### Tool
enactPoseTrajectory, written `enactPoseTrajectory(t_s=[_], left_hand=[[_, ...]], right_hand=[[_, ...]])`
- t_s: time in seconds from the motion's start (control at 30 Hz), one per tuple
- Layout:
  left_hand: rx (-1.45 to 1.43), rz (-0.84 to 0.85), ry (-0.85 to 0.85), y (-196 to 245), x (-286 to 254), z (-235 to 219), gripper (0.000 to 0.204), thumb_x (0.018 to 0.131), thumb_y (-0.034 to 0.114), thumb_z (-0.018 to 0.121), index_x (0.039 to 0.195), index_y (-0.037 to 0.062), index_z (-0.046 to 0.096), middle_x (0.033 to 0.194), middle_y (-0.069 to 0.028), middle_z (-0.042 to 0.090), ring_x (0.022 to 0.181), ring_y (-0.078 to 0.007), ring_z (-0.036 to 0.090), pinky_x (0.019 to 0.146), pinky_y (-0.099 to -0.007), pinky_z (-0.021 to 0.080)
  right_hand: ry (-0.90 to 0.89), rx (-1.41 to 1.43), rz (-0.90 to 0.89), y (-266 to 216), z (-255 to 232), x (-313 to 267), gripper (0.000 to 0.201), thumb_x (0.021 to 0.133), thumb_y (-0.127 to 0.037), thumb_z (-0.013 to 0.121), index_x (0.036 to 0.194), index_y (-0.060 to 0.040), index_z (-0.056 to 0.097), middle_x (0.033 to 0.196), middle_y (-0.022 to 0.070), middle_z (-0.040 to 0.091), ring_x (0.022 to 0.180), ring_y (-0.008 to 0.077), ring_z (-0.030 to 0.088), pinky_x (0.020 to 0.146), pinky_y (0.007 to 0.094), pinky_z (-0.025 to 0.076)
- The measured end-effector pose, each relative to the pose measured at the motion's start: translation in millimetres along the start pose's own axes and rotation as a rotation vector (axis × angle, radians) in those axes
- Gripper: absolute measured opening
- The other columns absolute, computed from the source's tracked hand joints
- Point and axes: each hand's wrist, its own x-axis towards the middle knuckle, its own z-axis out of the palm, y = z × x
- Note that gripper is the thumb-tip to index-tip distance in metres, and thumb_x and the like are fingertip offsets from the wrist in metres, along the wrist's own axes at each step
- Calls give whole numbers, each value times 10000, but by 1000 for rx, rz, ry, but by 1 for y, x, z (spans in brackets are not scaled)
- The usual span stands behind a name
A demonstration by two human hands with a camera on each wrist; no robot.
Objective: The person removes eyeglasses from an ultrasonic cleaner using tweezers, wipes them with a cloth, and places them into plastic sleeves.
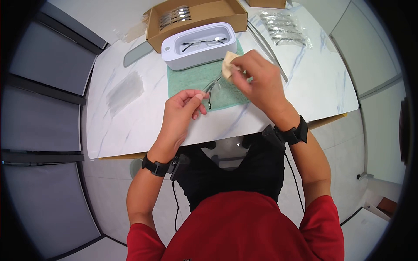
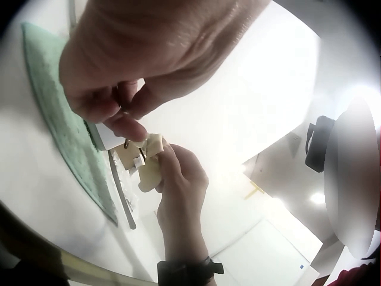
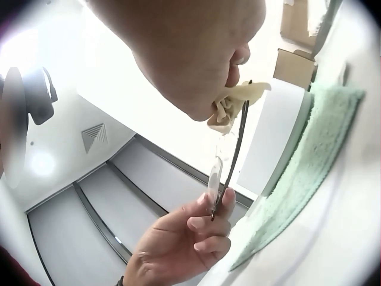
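A pair of glasses [image 1: 210,93] with dark temples is held above the green towel [image 1: 183,81]. The left hand [image 1: 180,112] pinches one side of the frame between thumb and fingers. At the other side, the right hand [image 1: 260,81] grips a cream cloth [image 1: 227,66] bunched around the glasses. In the right wrist view the cloth [image 3: 229,107] wraps the upper part of the frame, and a dark temple [image 3: 239,140] runs down to the left hand [image 3: 184,238]. The left wrist view shows the right hand [image 2: 181,185] pinching the cloth [image 2: 151,167].
A white-lilac cleaner basin [image 1: 200,56] holding glasses stands behind the hands. Behind it is a cardboard box [image 1: 213,19] with more glasses. Bagged glasses [image 1: 285,28] lie back right, a clear plastic packet [image 1: 125,93] left, and a grey-green flat piece [image 1: 138,54] beside the box.
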Motion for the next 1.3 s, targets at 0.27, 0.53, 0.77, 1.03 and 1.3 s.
enactPoseTrajectory(t_s=[0.27,0.53,0.77,1.03,1.3], left_hand=[[-421,-43,-78,-11,6,-6,183,1028,140,600,1100,-19,656,1147,-117,701,795,-101,602,664,-234,458],[-511,-85,-151,-11,4,5,173,1023,172,621,1102,22,652,1052,-48,675,910,-120,595,738,-276,448],[-434,-44,-143,-21,4,0,209,1031,209,615,1133,30,655,1068,-36,676,942,-105,580,751,-272,441],[-276,-11,-189,-15,4,-7,148,1032,156,588,1090,27,633,1108,-78,679,994,-168,623,819,-307,481],[-46,59,-172,-19,1,-7,131,1037,124,569,1059,9,627,1106,-131,715,978,-176,668,837,-306,520]], right_hand=[[82,522,540,7,5,-7,127,916,-103,708,1008,-15,702,770,-4,642,656,54,547,597,235,470],[-106,1095,701,-29,37,-29,154,923,-112,715,1038,-14,688,877,-16,668,725,26,548,659,205,478],[-317,985,620,-17,25,-23,139,940,-67,663,1055,7,690,957,10,698,781,52,585,690,218,479],[-427,1082,687,1,15,-18,194,964,-101,653,1131,-7,681,984,23,706,861,69,651,750,228,522],[-414,939,652,5,14,-23,205,953,-69,650,1143,5,673,936,46,721,783,51,655,711,214,527]])
